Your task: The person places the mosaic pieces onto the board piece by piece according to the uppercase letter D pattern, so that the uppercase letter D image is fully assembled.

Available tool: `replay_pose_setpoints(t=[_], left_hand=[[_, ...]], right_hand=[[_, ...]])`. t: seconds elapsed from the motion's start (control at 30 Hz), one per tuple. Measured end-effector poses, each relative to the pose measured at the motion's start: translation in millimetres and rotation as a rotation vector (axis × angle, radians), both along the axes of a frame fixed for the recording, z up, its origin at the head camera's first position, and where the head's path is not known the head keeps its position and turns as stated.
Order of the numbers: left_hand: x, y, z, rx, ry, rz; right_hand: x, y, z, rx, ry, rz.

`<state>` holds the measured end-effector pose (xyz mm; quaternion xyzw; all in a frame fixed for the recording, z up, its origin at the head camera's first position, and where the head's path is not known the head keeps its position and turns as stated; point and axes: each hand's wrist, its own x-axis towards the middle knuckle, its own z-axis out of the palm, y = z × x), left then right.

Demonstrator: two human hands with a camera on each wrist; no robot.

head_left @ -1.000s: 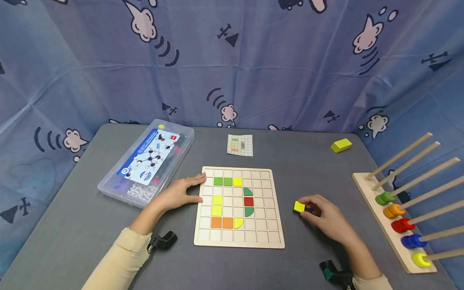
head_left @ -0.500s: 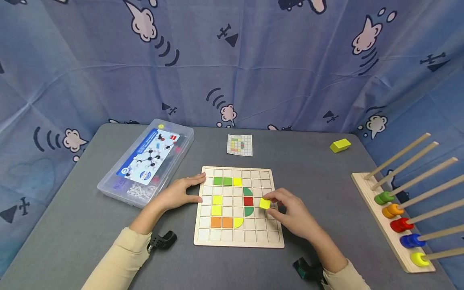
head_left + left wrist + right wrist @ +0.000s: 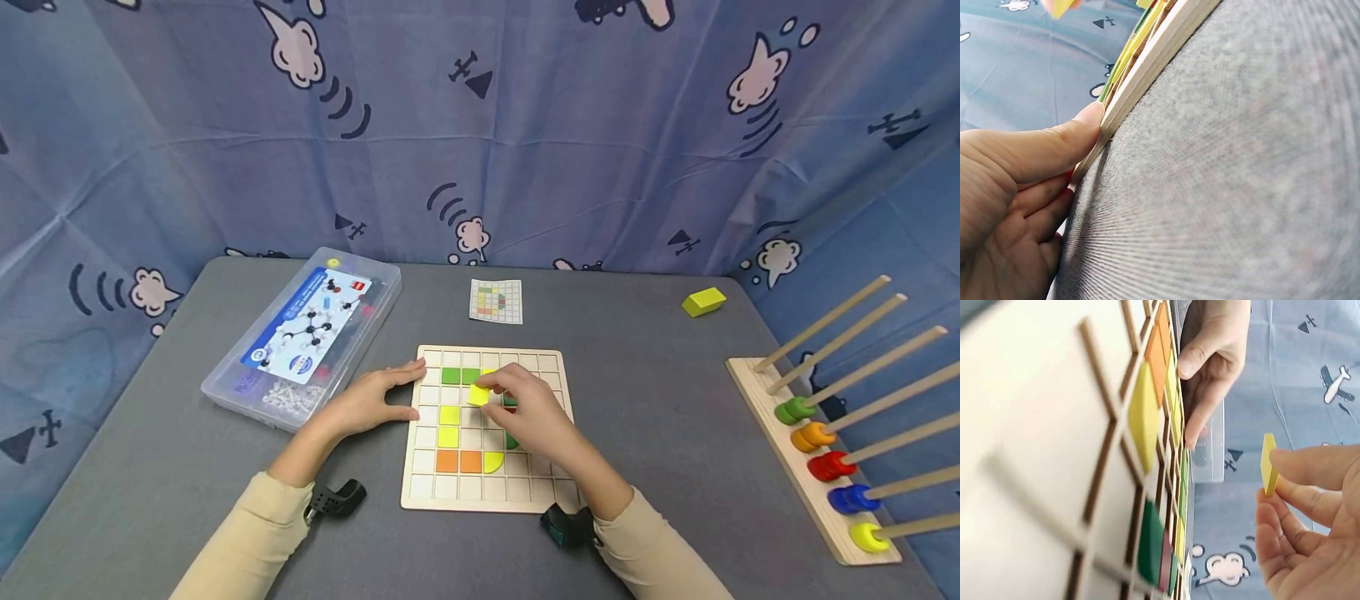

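A yellow square tile (image 3: 477, 396) is pinched between the thumb and fingers of my right hand (image 3: 536, 414). In the right wrist view, the same tile (image 3: 1268, 464) is held clear of the wooden grid board (image 3: 423, 487). Green, yellow, orange and red pieces lie in the board's cells, some hidden behind my right hand. At the board's left edge my left hand (image 3: 367, 402) touches the rim with spread, fairly straight fingers. The left wrist view has its thumb (image 3: 1088, 122) against the board's side.
Behind the board lies a small printed grid card (image 3: 512, 304). A clear plastic case (image 3: 300, 333) sits to the left, close to my left hand. At the back right is a yellow block (image 3: 703, 302). A wooden peg rack (image 3: 795, 450) with coloured rings stands far right.
My right hand has carried the yellow tile leftward from the table right of the board to over the board's upper middle. The left hand has stayed at the board's edge.
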<state>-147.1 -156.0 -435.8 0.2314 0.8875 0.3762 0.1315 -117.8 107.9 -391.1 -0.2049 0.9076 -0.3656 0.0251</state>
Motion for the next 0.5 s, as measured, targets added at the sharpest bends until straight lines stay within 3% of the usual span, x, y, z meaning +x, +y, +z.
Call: replay_pose_setpoints(t=[0.2,0.5], left_hand=[[0.6,-1.0,-1.7,0.000,-0.013,0.010],[0.6,-0.3,0.7,0.024,-0.023,0.003]], right_hand=[[-10.1,-20.5,2.5,0.032,-0.023,0.008],[-28.2,-37.8,0.6,0.168,-0.040,0.066]])
